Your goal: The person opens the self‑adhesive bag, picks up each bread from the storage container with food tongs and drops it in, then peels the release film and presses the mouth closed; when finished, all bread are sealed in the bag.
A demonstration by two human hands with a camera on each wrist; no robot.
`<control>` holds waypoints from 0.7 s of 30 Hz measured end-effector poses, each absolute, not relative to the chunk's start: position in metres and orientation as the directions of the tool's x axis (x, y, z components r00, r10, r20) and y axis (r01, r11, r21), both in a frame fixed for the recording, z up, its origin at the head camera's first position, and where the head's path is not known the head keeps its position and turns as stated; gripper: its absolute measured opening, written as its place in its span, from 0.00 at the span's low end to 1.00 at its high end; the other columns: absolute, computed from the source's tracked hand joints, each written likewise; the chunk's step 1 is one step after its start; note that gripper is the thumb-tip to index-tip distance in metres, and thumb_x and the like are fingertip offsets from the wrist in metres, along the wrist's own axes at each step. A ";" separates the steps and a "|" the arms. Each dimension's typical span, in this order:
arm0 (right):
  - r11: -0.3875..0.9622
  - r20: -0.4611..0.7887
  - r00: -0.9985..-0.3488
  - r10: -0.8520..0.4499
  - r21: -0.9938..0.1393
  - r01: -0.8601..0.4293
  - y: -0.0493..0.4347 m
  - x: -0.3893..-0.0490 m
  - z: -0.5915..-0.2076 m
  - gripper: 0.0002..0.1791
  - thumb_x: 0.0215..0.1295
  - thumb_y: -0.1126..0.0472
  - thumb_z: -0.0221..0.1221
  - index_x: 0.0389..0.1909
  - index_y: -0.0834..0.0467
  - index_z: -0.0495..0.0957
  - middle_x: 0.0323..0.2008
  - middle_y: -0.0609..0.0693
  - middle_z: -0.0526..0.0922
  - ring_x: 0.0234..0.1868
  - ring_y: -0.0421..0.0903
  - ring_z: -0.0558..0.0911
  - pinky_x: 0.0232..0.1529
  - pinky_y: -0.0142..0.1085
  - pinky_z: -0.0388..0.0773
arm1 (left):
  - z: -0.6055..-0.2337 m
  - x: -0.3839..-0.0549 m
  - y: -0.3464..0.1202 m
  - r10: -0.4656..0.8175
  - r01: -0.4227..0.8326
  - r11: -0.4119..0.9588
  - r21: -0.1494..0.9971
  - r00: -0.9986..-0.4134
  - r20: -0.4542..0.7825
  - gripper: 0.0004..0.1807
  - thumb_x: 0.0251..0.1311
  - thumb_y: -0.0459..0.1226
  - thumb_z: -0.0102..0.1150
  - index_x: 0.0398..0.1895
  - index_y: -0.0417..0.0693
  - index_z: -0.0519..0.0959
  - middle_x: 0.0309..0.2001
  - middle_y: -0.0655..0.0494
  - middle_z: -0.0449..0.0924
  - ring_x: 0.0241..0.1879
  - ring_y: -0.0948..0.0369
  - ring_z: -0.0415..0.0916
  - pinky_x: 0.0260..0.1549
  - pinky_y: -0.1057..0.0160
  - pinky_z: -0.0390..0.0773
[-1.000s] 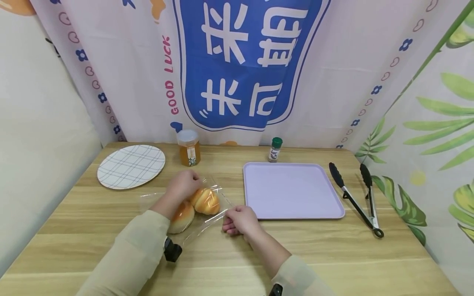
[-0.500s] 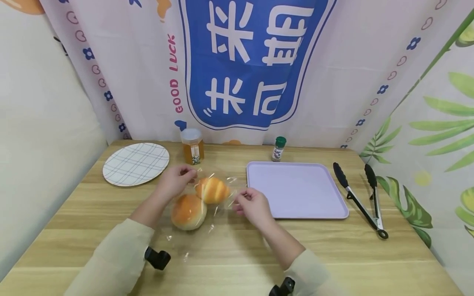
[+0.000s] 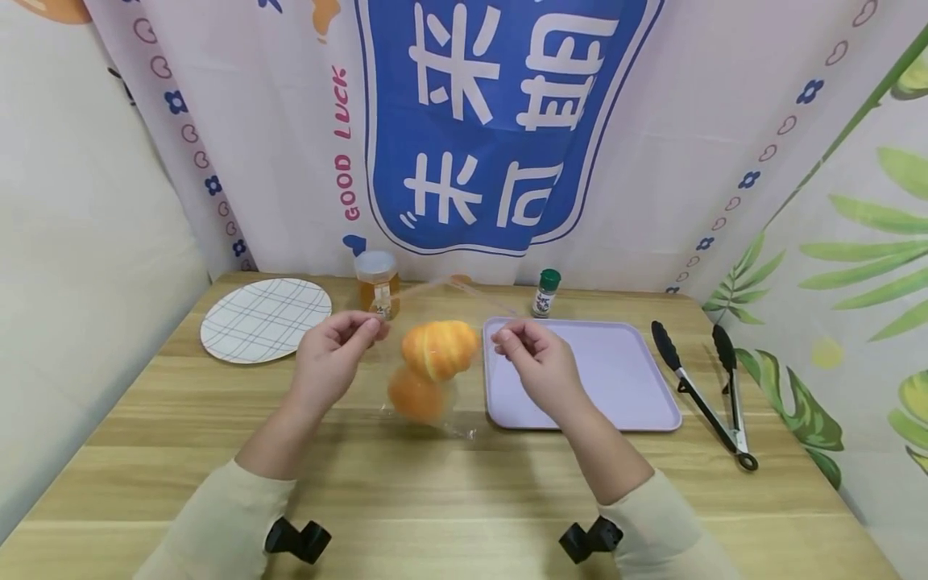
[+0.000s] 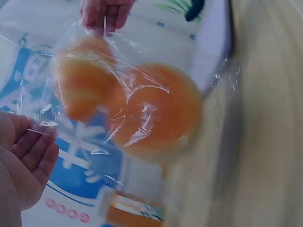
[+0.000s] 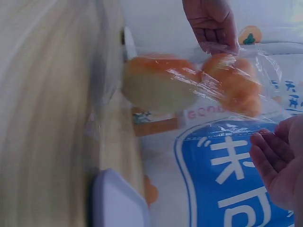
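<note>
A clear plastic bag (image 3: 464, 427) hangs between my two hands over the table, its opening upward. Inside it lie a round bun (image 4: 158, 113) and a croissant-shaped bread (image 3: 441, 348), the croissant above the bun. My left hand (image 3: 337, 350) pinches the left corner of the bag's mouth between thumb and fingers. On the other side my right hand (image 3: 540, 358) pinches the right corner. Both wrist views show the film stretched from hand to hand, with the breads between.
A lilac tray (image 3: 587, 379) lies to the right, black-tipped tongs (image 3: 725, 419) beyond it. Behind stand a honey-coloured jar (image 3: 379, 282) and a green-capped shaker (image 3: 546, 292). At left is a checked plate (image 3: 264, 321) on the wooden table (image 3: 406, 515).
Both hands have risen with the bag, lifting the two breads off the table. The right hand has shifted right and up, and the bag has swung upright.
</note>
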State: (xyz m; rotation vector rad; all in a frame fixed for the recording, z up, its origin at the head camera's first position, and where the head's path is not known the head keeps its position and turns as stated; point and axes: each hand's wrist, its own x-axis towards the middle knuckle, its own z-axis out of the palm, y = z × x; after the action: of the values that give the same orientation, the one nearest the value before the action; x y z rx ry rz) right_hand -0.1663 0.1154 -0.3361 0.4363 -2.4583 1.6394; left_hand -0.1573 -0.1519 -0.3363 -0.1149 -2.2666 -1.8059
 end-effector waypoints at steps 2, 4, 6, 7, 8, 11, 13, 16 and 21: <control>0.374 0.326 -0.933 -0.154 -0.855 -0.360 0.117 -0.166 -0.330 0.09 0.72 0.60 0.56 0.39 0.62 0.80 0.39 0.60 0.86 0.39 0.44 0.82 0.39 0.25 0.80 | -0.329 -0.154 -0.148 -0.086 0.263 0.216 0.940 -0.954 0.286 0.13 0.68 0.34 0.56 0.44 0.29 0.80 0.31 0.76 0.83 0.36 0.77 0.80 0.41 0.78 0.81; 0.397 0.355 -0.922 -0.156 -0.832 -0.388 0.119 -0.166 -0.325 0.08 0.71 0.60 0.57 0.39 0.62 0.80 0.38 0.58 0.85 0.38 0.44 0.80 0.36 0.26 0.78 | -0.323 -0.151 -0.144 -0.075 0.306 0.211 0.928 -0.942 0.328 0.12 0.67 0.32 0.57 0.43 0.28 0.81 0.31 0.77 0.83 0.36 0.77 0.80 0.41 0.78 0.81; 0.408 0.371 -0.916 -0.151 -0.821 -0.399 0.120 -0.168 -0.322 0.08 0.71 0.60 0.57 0.38 0.62 0.80 0.37 0.57 0.86 0.37 0.42 0.80 0.37 0.25 0.78 | -0.319 -0.149 -0.141 -0.069 0.348 0.195 0.917 -0.928 0.367 0.11 0.66 0.31 0.58 0.42 0.27 0.81 0.31 0.79 0.82 0.36 0.77 0.80 0.41 0.78 0.81; 0.408 0.368 -0.918 -0.144 -0.823 -0.394 0.121 -0.168 -0.320 0.08 0.71 0.60 0.57 0.38 0.62 0.80 0.37 0.56 0.86 0.38 0.41 0.79 0.38 0.25 0.78 | -0.318 -0.149 -0.140 -0.074 0.357 0.191 0.914 -0.923 0.376 0.10 0.66 0.30 0.58 0.42 0.27 0.81 0.31 0.79 0.82 0.36 0.77 0.80 0.41 0.78 0.81; 0.414 0.364 -0.922 -0.135 -0.824 -0.386 0.123 -0.169 -0.320 0.09 0.71 0.60 0.57 0.38 0.62 0.80 0.38 0.56 0.86 0.38 0.41 0.80 0.39 0.25 0.78 | -0.318 -0.148 -0.139 -0.082 0.365 0.188 0.912 -0.919 0.385 0.10 0.66 0.30 0.57 0.42 0.27 0.81 0.31 0.79 0.82 0.36 0.77 0.80 0.41 0.78 0.81; 0.414 0.338 -0.933 -0.124 -0.837 -0.358 0.129 -0.172 -0.320 0.09 0.72 0.60 0.56 0.39 0.62 0.80 0.39 0.56 0.85 0.41 0.43 0.82 0.43 0.25 0.79 | -0.321 -0.147 -0.142 -0.124 0.363 0.180 0.914 -0.914 0.387 0.10 0.67 0.30 0.56 0.41 0.27 0.80 0.31 0.80 0.82 0.36 0.77 0.80 0.40 0.78 0.81; 0.422 0.314 -0.939 -0.141 -0.839 -0.344 0.133 -0.173 -0.322 0.09 0.72 0.59 0.56 0.39 0.62 0.80 0.39 0.57 0.85 0.42 0.46 0.82 0.44 0.26 0.80 | -0.326 -0.146 -0.146 -0.131 0.338 0.173 0.925 -0.923 0.361 0.12 0.68 0.31 0.55 0.42 0.27 0.80 0.31 0.81 0.82 0.37 0.76 0.81 0.42 0.77 0.81; 0.405 0.269 -0.946 -0.179 -0.856 -0.320 0.136 -0.176 -0.327 0.10 0.72 0.60 0.55 0.40 0.63 0.79 0.41 0.58 0.86 0.43 0.46 0.83 0.45 0.27 0.82 | -0.336 -0.145 -0.148 -0.119 0.296 0.166 0.941 -0.941 0.317 0.13 0.69 0.33 0.54 0.43 0.27 0.79 0.33 0.81 0.83 0.38 0.75 0.80 0.43 0.78 0.80; 0.209 0.208 -0.959 -0.190 -0.946 -0.246 0.138 -0.182 -0.340 0.09 0.74 0.65 0.51 0.40 0.70 0.74 0.40 0.59 0.86 0.38 0.35 0.84 0.46 0.30 0.84 | -0.353 -0.146 -0.145 -0.083 0.291 0.035 0.956 -0.952 0.293 0.11 0.70 0.31 0.51 0.41 0.27 0.77 0.34 0.73 0.85 0.37 0.72 0.81 0.42 0.73 0.83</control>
State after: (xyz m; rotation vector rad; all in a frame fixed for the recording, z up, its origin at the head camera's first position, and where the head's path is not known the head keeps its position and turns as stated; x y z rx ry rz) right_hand -0.1816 0.1378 -0.3404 0.4351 -2.4065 1.8983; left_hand -0.1465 -0.1454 -0.3529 -0.2130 -2.0461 -2.0005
